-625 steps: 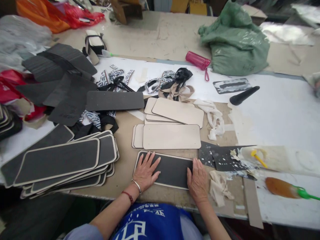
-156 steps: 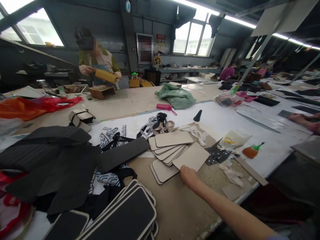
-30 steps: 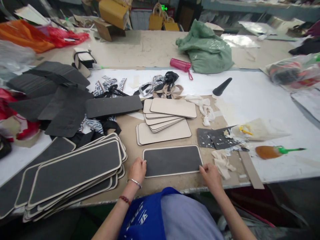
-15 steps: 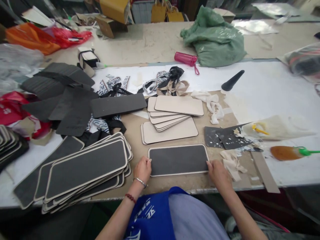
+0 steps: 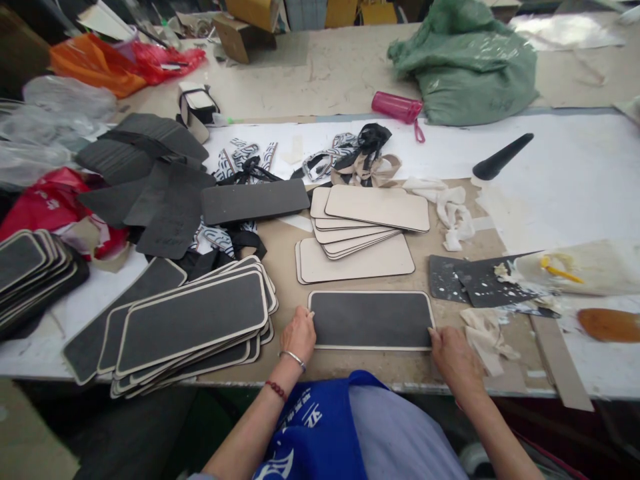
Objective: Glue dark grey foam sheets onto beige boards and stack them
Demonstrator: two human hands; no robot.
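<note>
A dark grey rectangular panel with rounded corners and a cream border point(image 5: 370, 320) lies on the brown board before me. My left hand point(image 5: 300, 333) is closed at its left edge, thumb and fingers pinching the border. At the opposite end my right hand point(image 5: 453, 357) grips the lower right edge in the same way. Just beyond the panel is a fanned stack of cream panels point(image 5: 360, 260). To the left of my left hand rests a pile of cream-bordered dark panels point(image 5: 195, 320).
Glue-spotted dark strips point(image 5: 450, 277) and crumpled cream fabric point(image 5: 487, 337) lie at the right. Further back are a pink bottle point(image 5: 397, 107), a green sack point(image 5: 465, 67) and a black cone-shaped object point(image 5: 503, 158). Plain dark pieces point(image 5: 255, 202) and a red bag point(image 5: 45, 200) occupy the left.
The view has turned a little to the left, so everything sits further right in the picture. Both hands keep their hold on the panel, which shows no clear movement on the table.
</note>
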